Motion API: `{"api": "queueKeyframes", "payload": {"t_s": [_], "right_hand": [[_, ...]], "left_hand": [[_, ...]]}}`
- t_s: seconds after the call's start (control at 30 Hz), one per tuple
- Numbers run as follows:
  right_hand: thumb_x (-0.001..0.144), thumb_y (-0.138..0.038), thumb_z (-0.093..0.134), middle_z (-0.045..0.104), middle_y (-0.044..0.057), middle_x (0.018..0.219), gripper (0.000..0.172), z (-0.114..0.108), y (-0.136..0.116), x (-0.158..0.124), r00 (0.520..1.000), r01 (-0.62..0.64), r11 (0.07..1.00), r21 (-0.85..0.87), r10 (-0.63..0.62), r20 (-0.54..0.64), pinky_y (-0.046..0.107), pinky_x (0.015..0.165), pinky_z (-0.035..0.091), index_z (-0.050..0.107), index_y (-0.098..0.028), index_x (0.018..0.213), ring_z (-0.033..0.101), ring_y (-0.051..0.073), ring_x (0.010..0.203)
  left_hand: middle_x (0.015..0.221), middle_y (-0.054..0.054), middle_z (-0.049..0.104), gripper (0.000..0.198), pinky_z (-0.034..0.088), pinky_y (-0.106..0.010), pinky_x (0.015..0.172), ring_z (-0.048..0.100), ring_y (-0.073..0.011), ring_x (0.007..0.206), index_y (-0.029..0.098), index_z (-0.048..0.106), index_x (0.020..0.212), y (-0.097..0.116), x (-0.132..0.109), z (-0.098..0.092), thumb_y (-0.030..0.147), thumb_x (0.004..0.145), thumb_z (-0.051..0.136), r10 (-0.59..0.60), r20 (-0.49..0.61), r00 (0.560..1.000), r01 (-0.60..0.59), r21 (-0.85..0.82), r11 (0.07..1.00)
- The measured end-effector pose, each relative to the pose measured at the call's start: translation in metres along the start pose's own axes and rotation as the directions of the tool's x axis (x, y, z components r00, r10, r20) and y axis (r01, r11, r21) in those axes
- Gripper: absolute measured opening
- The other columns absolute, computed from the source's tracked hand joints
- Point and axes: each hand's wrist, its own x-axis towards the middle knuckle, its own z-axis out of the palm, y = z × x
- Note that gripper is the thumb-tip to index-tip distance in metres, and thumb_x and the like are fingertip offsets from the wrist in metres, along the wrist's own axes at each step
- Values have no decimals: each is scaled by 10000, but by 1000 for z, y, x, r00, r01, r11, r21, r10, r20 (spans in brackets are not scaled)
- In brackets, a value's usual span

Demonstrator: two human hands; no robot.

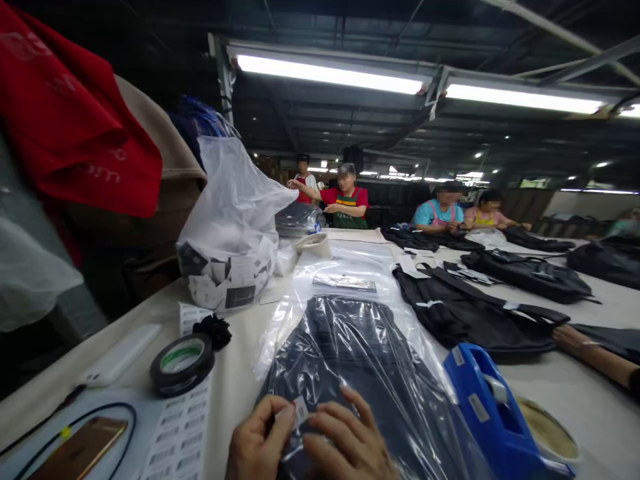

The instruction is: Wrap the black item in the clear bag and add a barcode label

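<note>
Between thumb and forefinger, my left hand (261, 437) pinches a small white label sticker (301, 411). Close beside it, my right hand (347, 437) has its fingers spread, the fingertips by the label's right edge. Both hands are over a dark bag in clear plastic wrapping (345, 353) that lies flat on the table. To the left lies a sheet of printed barcode labels (177, 430), partly under a roll of black tape (183, 363). A blue tape dispenser (487, 407) stands to the right of the wrapped bag.
A clear plastic sack (230, 227) of paper tags stands at the back left. Black bags (465, 310) lie along the right, where another person's arm (595, 353) reaches in. A phone (83, 450) lies front left. Several people work across the table (600, 400).
</note>
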Motion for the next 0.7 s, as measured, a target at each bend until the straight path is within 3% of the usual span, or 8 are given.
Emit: {"api": "queueKeyframes", "payload": {"t_s": [0.07, 0.13, 0.2, 0.3, 0.37, 0.53, 0.7], "right_hand": [[856, -272, 541, 663, 22, 1022, 210, -7, 33, -4, 976, -113, 988, 108, 90, 199, 314, 1044, 360, 591, -172, 1033, 587, 134, 998], [869, -298, 516, 618, 82, 1149, 295, -7, 70, -10, 896, -250, 955, 158, 166, 412, 376, 995, 422, 558, -154, 1123, 548, 188, 1094], [882, -341, 507, 558, 126, 1252, 365, 0, 106, -19, 803, -321, 934, 159, 179, 569, 444, 1018, 396, 535, -142, 1187, 491, 238, 1184], [886, -400, 498, 464, 155, 1352, 460, 18, 142, -34, 684, -391, 907, 155, 174, 708, 477, 1080, 297, 493, -136, 1262, 390, 274, 1276], [895, -438, 469, 427, 145, 1384, 496, 28, 151, -42, 640, -438, 880, 182, 163, 751, 464, 1103, 249, 456, -158, 1304, 344, 266, 1305], [917, -495, 387, 387, 122, 1416, 543, 40, 148, -59, 588, -537, 795, 281, 115, 801, 428, 1131, 180, 384, -176, 1357, 287, 230, 1335], [919, -513, 367, 388, 126, 1413, 560, 45, 150, -65, 543, -586, 765, 266, 128, 830, 418, 1128, 198, 401, -152, 1346, 292, 239, 1332]], "left_hand": [[543, 44, 448, 383, 334, -233, 526, 399, -118, 538, 179, 570, 660, 17, 24, 13, 561, 687, 573, 87, -29, 996, -85, 71, 994], [547, 46, 452, 351, 332, -235, 534, 406, -119, 547, 179, 560, 657, 34, 53, 29, 528, 687, 567, 149, -25, 988, -146, 109, 983], [533, 48, 447, 324, 327, -240, 535, 403, -118, 540, 178, 541, 632, 45, 84, 48, 498, 683, 552, 184, -4, 983, -182, 138, 973], [498, 50, 438, 303, 323, -246, 532, 403, -115, 520, 178, 514, 589, 50, 128, 78, 471, 662, 539, 203, 53, 978, -209, 163, 964], [501, 42, 461, 298, 339, -249, 535, 435, -122, 527, 175, 521, 586, 46, 154, 96, 465, 648, 543, 193, 108, 975, -209, 169, 963], [528, 26, 489, 273, 366, -250, 531, 484, -135, 546, 173, 515, 574, 26, 207, 131, 439, 633, 538, 127, 249, 960, -176, 187, 966], [517, 38, 457, 259, 343, -244, 519, 429, -116, 525, 172, 528, 575, 0, 230, 154, 424, 629, 542, 66, 409, 910, -164, 208, 964]]}}
